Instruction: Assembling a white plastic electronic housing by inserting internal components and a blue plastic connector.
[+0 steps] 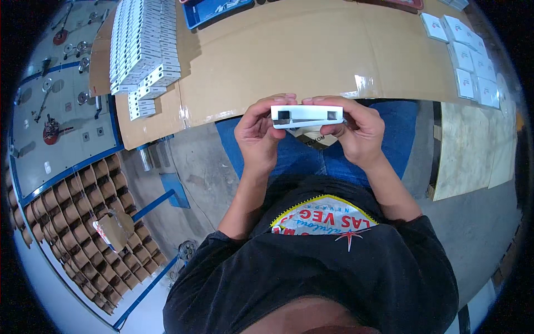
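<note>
A small flat white box [307, 113] is held up between my hands, just off the near edge of the table and over my lap. Its long narrow side faces up, with a dark square near each end. A dark slit runs along that side, so the lid or flap looks slightly parted. My left hand [258, 127] grips the left end, thumb below and fingers along the top. At the right end my right hand [360, 128] grips in the same way. What the box contains cannot be made out.
Brown cardboard [267, 61] covers the table. Tall stacks of white boxes [139, 50] stand at the left, near a blue tray [217, 12]. More white boxes [473, 61] lie at the far right. A plywood board [467, 150] is right of me; a cardboard divider grid [83, 222] is lower left.
</note>
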